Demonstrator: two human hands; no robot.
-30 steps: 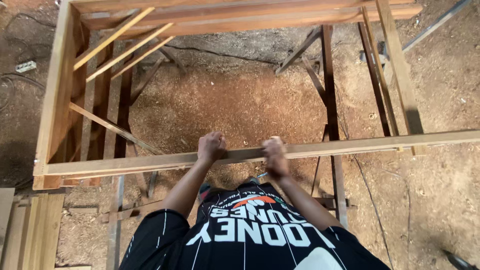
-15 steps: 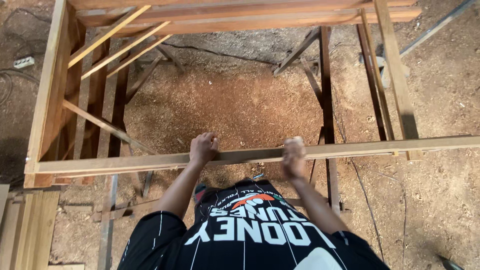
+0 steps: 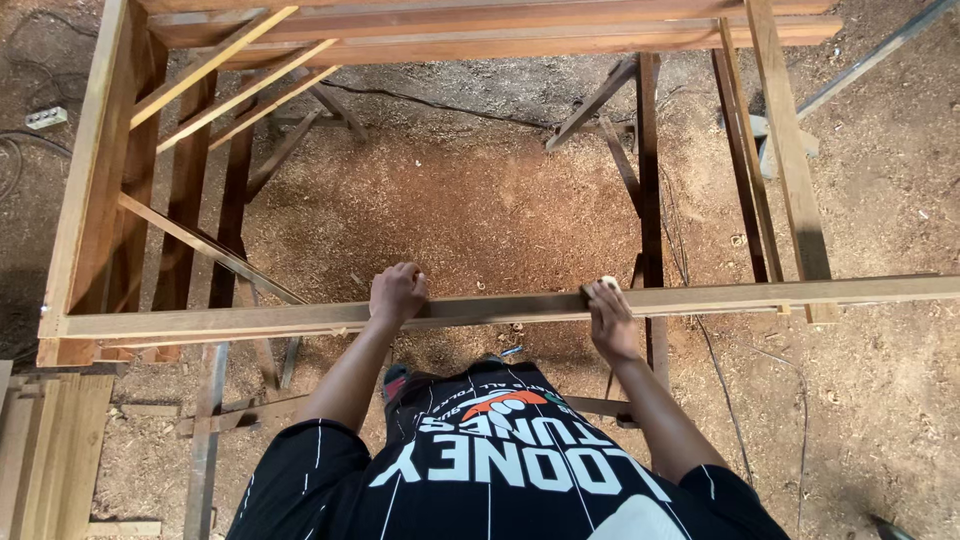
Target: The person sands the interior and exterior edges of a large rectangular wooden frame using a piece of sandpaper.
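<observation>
Both hands reach forward, left hand curled, right hand pressing flat.

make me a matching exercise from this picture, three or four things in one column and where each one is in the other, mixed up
Things:
1. left hand
2. right hand
3. power strip
4. stacked boards

Places:
A. on the ground, far upper left
B. lower left corner
C. gripping the near rail left of the body
D. pressing a small pad on the rail, right of the body

Pairs: 1-C, 2-D, 3-A, 4-B

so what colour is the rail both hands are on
Pale tan bare wood rail, under left hand and right hand; head view.
</observation>
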